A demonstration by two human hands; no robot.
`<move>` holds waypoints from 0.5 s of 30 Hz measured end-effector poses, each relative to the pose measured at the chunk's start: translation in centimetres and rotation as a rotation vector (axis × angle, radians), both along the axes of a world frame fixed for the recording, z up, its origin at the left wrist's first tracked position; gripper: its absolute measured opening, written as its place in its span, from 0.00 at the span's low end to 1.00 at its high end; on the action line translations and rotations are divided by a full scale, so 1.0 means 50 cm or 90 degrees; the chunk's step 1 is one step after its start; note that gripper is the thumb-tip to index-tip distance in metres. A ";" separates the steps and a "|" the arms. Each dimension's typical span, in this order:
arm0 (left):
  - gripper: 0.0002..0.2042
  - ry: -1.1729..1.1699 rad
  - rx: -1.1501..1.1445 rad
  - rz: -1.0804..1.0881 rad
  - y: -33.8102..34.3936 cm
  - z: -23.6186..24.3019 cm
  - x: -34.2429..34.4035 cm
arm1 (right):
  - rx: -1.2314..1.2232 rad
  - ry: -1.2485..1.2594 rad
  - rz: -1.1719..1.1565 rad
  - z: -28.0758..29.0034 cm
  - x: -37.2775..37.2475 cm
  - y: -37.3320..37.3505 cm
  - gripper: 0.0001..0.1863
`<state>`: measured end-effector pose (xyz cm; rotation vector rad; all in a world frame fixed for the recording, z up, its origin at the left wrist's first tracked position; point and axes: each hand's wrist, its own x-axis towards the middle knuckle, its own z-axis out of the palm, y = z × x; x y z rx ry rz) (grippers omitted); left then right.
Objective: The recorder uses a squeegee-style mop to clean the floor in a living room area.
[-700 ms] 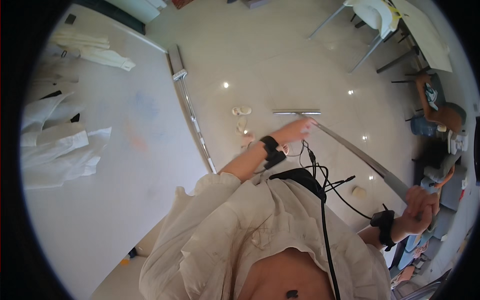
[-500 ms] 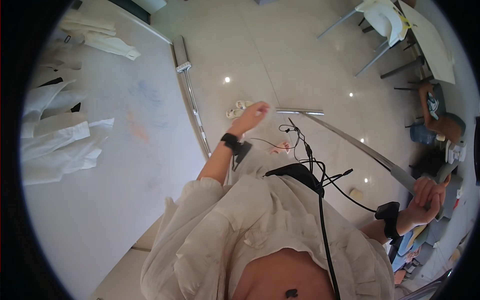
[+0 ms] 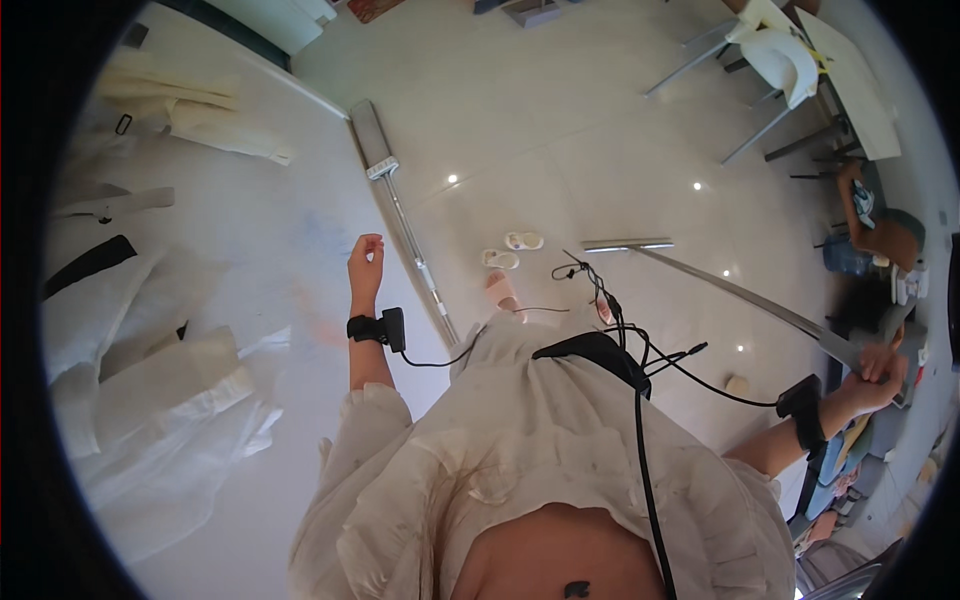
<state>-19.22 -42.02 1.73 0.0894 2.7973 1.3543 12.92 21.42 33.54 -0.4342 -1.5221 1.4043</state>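
My right hand (image 3: 878, 376), at the right, is closed on the grey handle of a long metal pole (image 3: 740, 292), whose slim crossbar head (image 3: 628, 243) rests on the tiled floor ahead. My left hand (image 3: 365, 263) is raised at the left with loosely curled fingers and nothing in it, near the edge of a white table (image 3: 235, 500). Black devices are strapped to both wrists, with cables (image 3: 640, 420) running over my white top. A flat mop (image 3: 375, 150) with a silver pole lies along the table's edge.
White fabric pieces (image 3: 150, 400) lie on the table at the left. Sandals (image 3: 523, 241) and pink slippers (image 3: 500, 292) are on the floor near my feet. At the right stand a white chair (image 3: 775, 65), a pale table (image 3: 845, 95), a brown chair (image 3: 890, 240) and a blue bin (image 3: 843, 258).
My left hand has moved away from the pole and swung left toward the table. My right hand has shifted slightly right and up, still gripping the pole.
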 end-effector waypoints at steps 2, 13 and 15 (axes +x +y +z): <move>0.05 -0.009 -0.022 0.012 -0.045 0.008 -0.027 | 0.024 -0.011 -0.038 -0.004 -0.022 -0.015 0.17; 0.05 -0.134 -0.027 -0.092 -0.076 0.012 -0.026 | 0.017 0.035 -0.049 -0.007 -0.071 -0.052 0.17; 0.05 -0.138 -0.025 -0.105 -0.079 0.014 -0.029 | 0.002 0.042 -0.041 -0.009 -0.089 -0.052 0.17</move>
